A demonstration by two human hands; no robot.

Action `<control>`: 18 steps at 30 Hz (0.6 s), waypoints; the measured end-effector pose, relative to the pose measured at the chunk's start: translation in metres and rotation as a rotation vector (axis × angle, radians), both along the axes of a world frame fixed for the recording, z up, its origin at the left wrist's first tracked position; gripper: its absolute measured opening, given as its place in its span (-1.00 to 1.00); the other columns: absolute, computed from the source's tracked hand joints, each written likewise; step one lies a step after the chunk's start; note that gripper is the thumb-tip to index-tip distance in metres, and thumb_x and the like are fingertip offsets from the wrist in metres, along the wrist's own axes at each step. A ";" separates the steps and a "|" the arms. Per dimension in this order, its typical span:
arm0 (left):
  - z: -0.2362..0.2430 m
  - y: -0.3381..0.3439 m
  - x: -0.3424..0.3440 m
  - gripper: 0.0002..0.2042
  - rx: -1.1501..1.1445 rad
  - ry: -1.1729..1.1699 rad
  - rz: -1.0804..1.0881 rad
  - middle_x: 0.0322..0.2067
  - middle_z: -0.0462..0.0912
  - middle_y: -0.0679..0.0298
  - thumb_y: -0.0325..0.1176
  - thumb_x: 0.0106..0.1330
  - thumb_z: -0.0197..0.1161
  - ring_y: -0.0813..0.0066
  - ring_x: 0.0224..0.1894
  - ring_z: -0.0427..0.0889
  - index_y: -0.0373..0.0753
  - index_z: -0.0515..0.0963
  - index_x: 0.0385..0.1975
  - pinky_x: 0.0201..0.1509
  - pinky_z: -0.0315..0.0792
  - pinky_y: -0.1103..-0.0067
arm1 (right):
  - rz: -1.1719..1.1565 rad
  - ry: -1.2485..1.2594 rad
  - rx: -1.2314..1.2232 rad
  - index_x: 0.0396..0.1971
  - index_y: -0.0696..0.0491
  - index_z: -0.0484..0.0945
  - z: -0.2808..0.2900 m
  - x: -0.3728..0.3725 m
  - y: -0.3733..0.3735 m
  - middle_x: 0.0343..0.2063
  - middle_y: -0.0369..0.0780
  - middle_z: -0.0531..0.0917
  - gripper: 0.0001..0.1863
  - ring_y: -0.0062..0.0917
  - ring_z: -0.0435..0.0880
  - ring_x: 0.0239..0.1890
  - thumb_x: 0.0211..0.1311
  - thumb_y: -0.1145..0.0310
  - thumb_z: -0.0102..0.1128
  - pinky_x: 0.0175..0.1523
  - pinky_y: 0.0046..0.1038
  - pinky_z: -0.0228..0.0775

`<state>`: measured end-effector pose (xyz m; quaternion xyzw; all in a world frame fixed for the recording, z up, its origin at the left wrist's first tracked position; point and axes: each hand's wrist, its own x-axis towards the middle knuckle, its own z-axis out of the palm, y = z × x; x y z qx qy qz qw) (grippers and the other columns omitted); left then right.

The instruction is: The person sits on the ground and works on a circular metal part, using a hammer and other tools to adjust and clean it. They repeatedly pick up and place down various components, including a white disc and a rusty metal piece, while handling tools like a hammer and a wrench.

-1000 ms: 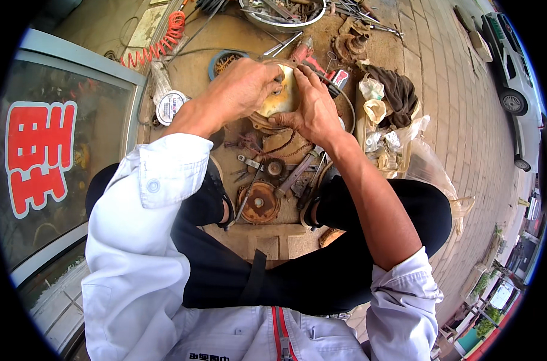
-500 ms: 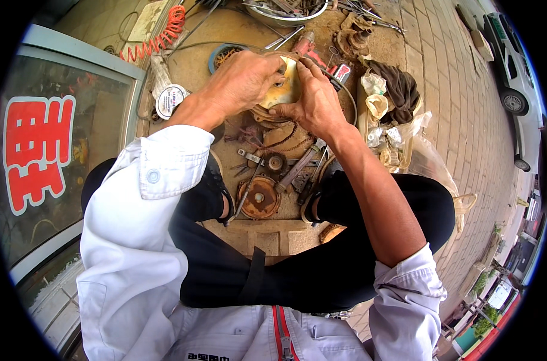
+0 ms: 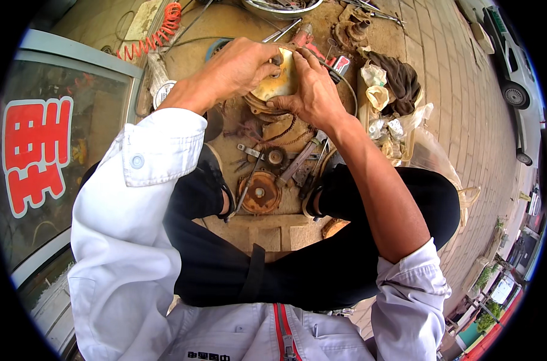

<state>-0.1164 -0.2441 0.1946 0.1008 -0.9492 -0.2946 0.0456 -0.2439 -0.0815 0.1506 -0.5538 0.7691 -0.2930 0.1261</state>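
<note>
While R hand [image 3: 315, 93] grips flat, rust-stained metal plate [image 3: 274, 89], L hand [image 3: 243, 67] curls over its edge, hold unclear.

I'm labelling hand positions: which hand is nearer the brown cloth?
Right: the right hand is to the left of the brown cloth; the left hand is farther left.

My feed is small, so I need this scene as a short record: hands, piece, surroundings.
left hand: fingers curled at the plate's face, grip unclear
right hand: holds the plate, thumb near its lower edge
plate: yellowish, stained
lower in view: rusty disc
upper in view: red tool, metal bowl
right side: brown cloth
left side: red coiled hose
</note>
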 end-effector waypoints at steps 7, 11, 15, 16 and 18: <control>-0.010 0.008 0.006 -0.86 -0.070 0.211 0.019 -0.44 0.62 -0.05 -0.43 0.35 0.32 -0.12 -0.40 0.58 -0.31 0.60 -0.17 -0.35 0.45 0.28 | 0.011 0.004 -0.051 0.16 0.36 0.41 0.000 0.001 -0.004 0.19 0.13 0.47 -0.07 0.14 0.52 0.15 -0.22 0.23 0.70 0.21 -0.07 0.47; -0.013 0.006 0.006 -0.87 -0.128 0.215 -0.002 -0.46 0.60 -0.05 -0.43 0.35 0.32 -0.13 -0.41 0.57 -0.32 0.57 -0.21 -0.36 0.42 0.25 | 0.005 0.030 -0.031 0.11 0.41 0.44 0.001 0.001 -0.005 0.16 0.19 0.50 -0.08 0.10 0.52 0.18 -0.25 0.20 0.70 0.26 -0.12 0.44; -0.019 0.003 0.005 -0.86 -0.165 0.239 -0.014 -0.46 0.60 -0.04 -0.42 0.35 0.32 -0.14 -0.42 0.55 -0.32 0.57 -0.20 -0.37 0.41 0.24 | -0.021 -0.012 0.081 0.10 0.41 0.48 0.005 0.002 -0.009 0.14 0.26 0.53 -0.06 0.03 0.51 0.27 -0.27 0.15 0.69 0.34 -0.18 0.40; -0.019 0.003 0.005 -0.85 -0.176 0.241 -0.018 -0.46 0.60 -0.04 -0.42 0.35 0.32 -0.14 -0.42 0.54 -0.32 0.57 -0.18 -0.37 0.41 0.25 | -0.031 -0.026 0.114 0.09 0.41 0.49 0.006 0.003 -0.009 0.12 0.26 0.54 -0.08 0.03 0.53 0.24 -0.27 0.15 0.69 0.32 -0.17 0.42; -0.014 0.005 0.006 -0.82 -0.113 0.195 0.002 -0.45 0.59 -0.05 -0.42 0.34 0.33 -0.15 -0.42 0.52 -0.32 0.58 -0.13 -0.37 0.42 0.27 | -0.026 0.025 0.036 0.02 0.41 0.49 0.007 0.005 -0.007 0.10 0.20 0.53 -0.15 0.08 0.58 0.12 -0.23 0.19 0.69 0.20 -0.12 0.48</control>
